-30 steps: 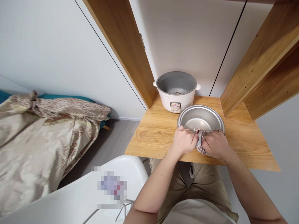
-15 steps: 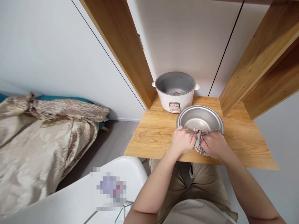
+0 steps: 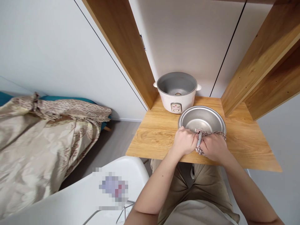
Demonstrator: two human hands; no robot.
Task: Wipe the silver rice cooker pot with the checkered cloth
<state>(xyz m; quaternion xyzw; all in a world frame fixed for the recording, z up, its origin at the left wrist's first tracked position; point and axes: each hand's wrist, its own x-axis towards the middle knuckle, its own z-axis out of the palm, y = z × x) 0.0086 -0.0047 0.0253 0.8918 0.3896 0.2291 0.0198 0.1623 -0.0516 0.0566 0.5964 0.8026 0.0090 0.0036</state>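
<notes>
A silver metal rice cooker inner pot sits on the wooden desktop. My left hand is closed over its near left rim, with the fingertips hidden. Close beside it, my right hand is closed around a brown-and-white patterned cloth at the near right rim. Part of the cloth lies along that rim, and a grey strip of it shows between my hands. Behind the pot stands the white rice cooker body, lidless, with its grey inside showing.
The wooden desktop has upright boards at left and right. A white chair with a blurred-out item on it stands at lower left. Beyond it is a bed with a patterned cover.
The view has shifted very slightly. Both hands, the cloth and the pot look the same as before.
</notes>
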